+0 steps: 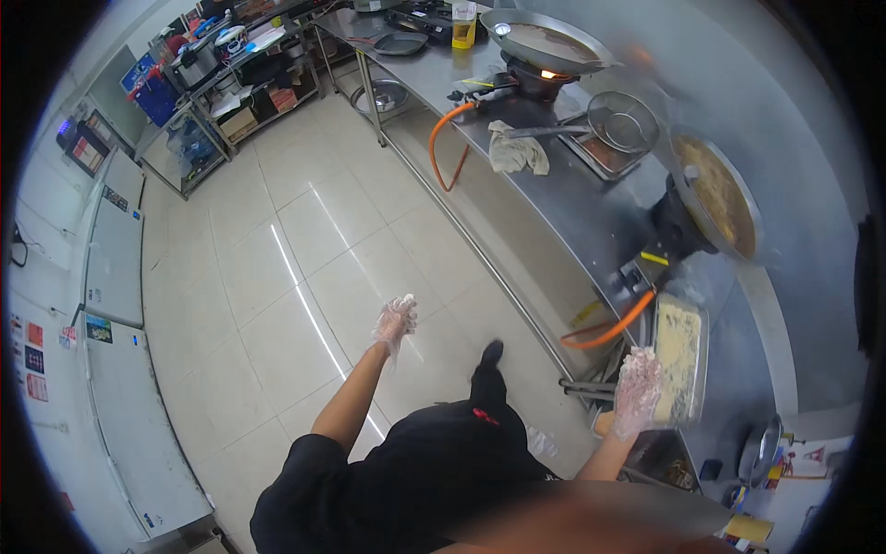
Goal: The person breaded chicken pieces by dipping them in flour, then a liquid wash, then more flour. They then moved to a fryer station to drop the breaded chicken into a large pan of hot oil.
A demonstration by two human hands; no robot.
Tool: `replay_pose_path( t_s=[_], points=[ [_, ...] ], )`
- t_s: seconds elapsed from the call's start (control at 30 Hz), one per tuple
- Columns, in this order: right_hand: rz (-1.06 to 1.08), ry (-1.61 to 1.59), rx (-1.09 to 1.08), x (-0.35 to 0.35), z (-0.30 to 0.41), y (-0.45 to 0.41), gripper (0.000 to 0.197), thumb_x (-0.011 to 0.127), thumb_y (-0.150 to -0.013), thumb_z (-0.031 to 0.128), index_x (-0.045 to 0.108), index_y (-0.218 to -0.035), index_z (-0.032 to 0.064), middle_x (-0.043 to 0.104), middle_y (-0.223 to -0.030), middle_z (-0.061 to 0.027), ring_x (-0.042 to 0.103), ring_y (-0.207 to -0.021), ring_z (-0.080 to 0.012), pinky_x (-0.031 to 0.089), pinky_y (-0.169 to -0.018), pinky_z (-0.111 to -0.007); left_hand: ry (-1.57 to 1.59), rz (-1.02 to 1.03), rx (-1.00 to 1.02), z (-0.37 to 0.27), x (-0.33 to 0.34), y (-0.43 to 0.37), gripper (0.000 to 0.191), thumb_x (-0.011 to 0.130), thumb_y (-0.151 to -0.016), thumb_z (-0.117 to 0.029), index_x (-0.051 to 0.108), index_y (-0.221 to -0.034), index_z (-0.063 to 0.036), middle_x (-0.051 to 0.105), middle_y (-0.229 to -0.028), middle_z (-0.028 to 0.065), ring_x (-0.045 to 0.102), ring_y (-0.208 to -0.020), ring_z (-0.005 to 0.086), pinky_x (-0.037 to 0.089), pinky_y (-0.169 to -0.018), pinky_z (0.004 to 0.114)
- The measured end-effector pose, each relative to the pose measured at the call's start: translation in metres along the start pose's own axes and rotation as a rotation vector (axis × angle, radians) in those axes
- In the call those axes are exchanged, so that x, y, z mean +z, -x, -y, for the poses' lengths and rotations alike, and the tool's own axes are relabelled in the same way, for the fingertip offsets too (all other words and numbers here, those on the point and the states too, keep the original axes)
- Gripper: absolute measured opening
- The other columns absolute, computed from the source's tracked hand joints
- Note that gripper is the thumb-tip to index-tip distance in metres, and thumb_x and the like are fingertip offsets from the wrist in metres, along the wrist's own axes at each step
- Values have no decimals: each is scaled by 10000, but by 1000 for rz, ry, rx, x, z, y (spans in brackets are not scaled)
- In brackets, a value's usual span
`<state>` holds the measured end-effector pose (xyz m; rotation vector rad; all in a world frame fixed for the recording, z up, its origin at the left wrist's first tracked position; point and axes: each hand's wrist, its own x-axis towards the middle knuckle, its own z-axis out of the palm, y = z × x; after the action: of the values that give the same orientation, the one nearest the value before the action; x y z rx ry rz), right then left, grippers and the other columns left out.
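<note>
My left hand point(396, 322), in a clear plastic glove coated with pale flour or batter, hangs over the tiled floor with its fingers partly curled; whether it holds anything cannot be told. My right hand point(638, 388), gloved and coated likewise, is at the left edge of a rectangular clear tray point(700, 374) of pale crumbly coating; whether it touches the tray is unclear. Beyond the tray, a large wok point(720, 194) of bubbling oil with food sits on a burner. A wire strainer point(623, 123) lies over a metal tray point(609, 163) on the steel counter point(561, 201).
A second wok point(547, 45) stands over a lit burner point(543, 76). Orange gas hoses point(623, 325) loop off the counter's edge near my right hand. A cloth point(518, 149), a frying pan point(400, 43) and a yellow pouch point(464, 26) lie along the counter. White chest freezers point(138, 415) line the left wall.
</note>
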<state>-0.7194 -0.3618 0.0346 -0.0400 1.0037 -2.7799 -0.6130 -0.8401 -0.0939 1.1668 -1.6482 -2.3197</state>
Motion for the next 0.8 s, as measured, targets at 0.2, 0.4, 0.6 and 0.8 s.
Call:
replay_pose_path(
  t_s=[0.2,0.4,0.6,0.8],
  points=[
    [-51,-143,32,13,-45,-155,377,419,-965,244,474,-1222,-27,518,-1214,-186,510,-1089,-278,449,-909,-388,-174,-54,83,-63,19,-186,357,530,-884,-431,563,-964,-85,562,-735,41,519,-583,130,429,-486,279],
    [-139,-20,54,46,-71,-274,342,409,-969,266,526,-1141,-6,568,-1136,-164,563,-994,-281,495,-816,-388,-312,-26,243,-204,76,-375,400,459,-902,-463,552,-1009,-89,590,-798,65,532,-622,144,440,-514,291],
    [-308,352,147,79,-91,-426,392,490,-933,361,544,-1102,11,575,-1081,-139,542,-782,-178,424,-613,-256,-671,-163,564,-302,99,-560,505,375,-920,-491,543,-917,-15,551,-755,171,547,-671,281,439,-604,393],
    [-637,527,-82,121,-109,-513,437,505,-917,398,558,-1147,30,624,-952,-101,554,-780,-173,436,-659,-268,-667,41,457,-353,143,-590,460,358,-948,-388,518,-770,5,524,-603,161,519,-520,255,425,-538,406]
  ],
)
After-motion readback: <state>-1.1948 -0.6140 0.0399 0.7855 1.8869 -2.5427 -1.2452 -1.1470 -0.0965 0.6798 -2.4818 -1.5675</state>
